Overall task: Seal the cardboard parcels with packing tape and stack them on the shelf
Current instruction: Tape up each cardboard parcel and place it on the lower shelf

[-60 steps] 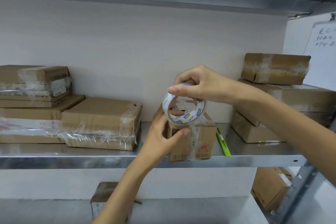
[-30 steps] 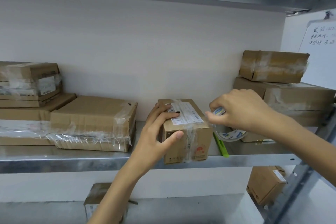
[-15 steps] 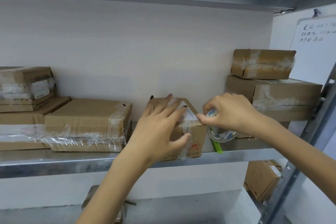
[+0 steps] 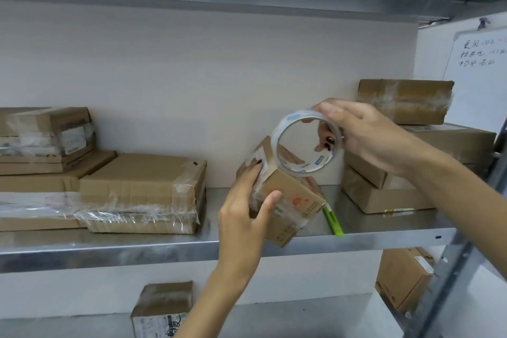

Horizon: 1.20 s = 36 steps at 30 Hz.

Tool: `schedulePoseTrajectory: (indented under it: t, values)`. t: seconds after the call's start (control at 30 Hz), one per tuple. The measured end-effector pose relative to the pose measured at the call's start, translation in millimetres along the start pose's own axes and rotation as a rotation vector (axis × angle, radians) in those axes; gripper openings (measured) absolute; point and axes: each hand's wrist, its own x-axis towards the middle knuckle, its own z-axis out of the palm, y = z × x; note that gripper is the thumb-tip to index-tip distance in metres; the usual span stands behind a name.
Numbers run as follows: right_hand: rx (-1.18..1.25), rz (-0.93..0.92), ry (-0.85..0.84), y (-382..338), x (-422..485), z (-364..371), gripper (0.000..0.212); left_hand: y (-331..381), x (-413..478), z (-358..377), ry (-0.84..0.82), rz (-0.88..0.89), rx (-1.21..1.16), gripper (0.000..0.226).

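Okay, metal shelf (image 4: 164,247) runs across the view. Taped flat cartons (image 4: 142,189) are stacked at the left, and a right stack (image 4: 411,195) of three cartons sits at the far right. A whiteboard (image 4: 480,77) with writing hangs beyond the right post.

The small parcel (image 4: 290,200) is at the middle of the shelf's near edge, tilted with one corner down; can't tell if it touches the metal. The left hand (image 4: 244,217) grasps it, thumb on the near face and fingers (image 4: 253,170) curled over the far-left side by the label.

The right hand (image 4: 365,137) grips the tape roll (image 4: 307,145), fingers over the top rim and one digit hooked inside the ring. The roll hangs just above the parcel's top right edge.

A green cutter (image 4: 333,221) lies on the shelf just right of the parcel.
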Motion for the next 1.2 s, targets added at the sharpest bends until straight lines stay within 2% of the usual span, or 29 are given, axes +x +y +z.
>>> schedulePoseTrajectory:
  t: [0.1,0.23,0.3,0.73,0.87,1.0,1.07,1.2]
  values:
    - [-0.078,-0.005,-0.087,-9.1,18.1,21.2,0.044,-8.0,-13.8,-1.5,0.068,-0.101,-0.112,0.056]
    - [-0.279,-0.096,-0.139,-23.7,35.4,54.1,0.025,-6.9,-24.0,-2.6,0.132,-0.235,-0.206,0.041]
    - [-0.358,-0.142,-0.164,-29.8,38.8,61.0,0.023,-4.8,-26.1,-1.6,0.161,-0.282,-0.229,0.038]
    - [-0.712,-0.234,-0.04,-23.7,8.1,35.5,0.016,-11.5,-30.6,4.3,0.242,-0.267,-0.144,0.049]
    - [-0.78,-0.307,-0.023,-16.0,-2.0,35.7,0.017,-8.0,-32.7,-1.3,0.185,-0.23,-0.138,0.049]
    - [-0.849,-0.382,-0.027,-3.5,-5.9,32.4,0.014,-4.2,-15.7,-19.1,0.079,-0.012,0.004,0.074]
    - [-0.856,-0.404,-0.021,3.0,-8.4,31.1,0.016,-3.9,-0.1,-24.3,0.022,0.08,0.038,0.072]
    - [-0.968,-0.445,0.013,22.9,-15.6,29.1,0.017,-11.7,17.8,-24.7,-0.088,0.054,-0.009,0.062]
